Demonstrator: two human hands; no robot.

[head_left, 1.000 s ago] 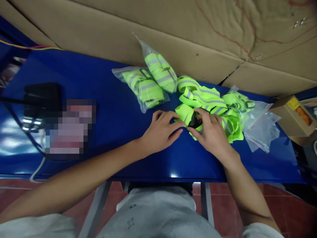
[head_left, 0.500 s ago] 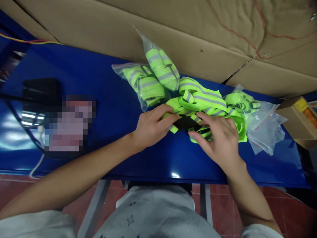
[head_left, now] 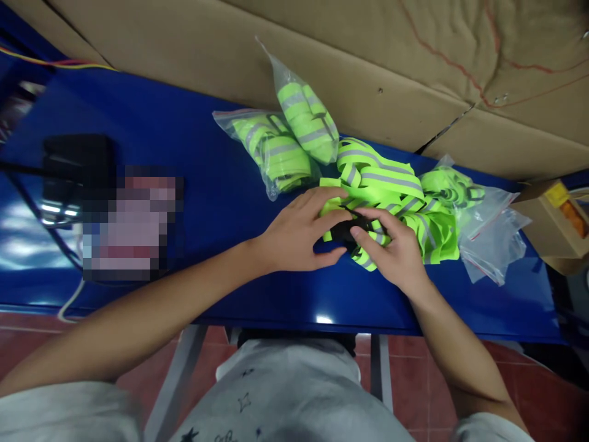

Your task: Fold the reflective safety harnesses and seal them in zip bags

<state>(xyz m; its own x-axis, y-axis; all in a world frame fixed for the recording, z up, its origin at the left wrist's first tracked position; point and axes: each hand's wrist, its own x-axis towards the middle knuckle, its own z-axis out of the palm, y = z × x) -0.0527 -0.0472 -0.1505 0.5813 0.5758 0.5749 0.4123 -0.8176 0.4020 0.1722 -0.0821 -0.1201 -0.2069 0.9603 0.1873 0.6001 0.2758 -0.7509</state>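
A loose neon-green reflective strap with grey stripes and a black buckle lies bunched on the blue table. My left hand curls round the strap's near end, thumb under, fingers over it. My right hand pinches the strap and the black buckle from the right. The two hands meet at the buckle.
Two sealed clear bags of folded green straps lie behind my left hand. Another bagged strap and empty clear bags sit to the right. Cardboard lines the back. A black device sits far left, a small box far right.
Both hands have drawn closer together on the strap's near end. The black buckle, stretched out half a second ago, is now gathered between my fingers.
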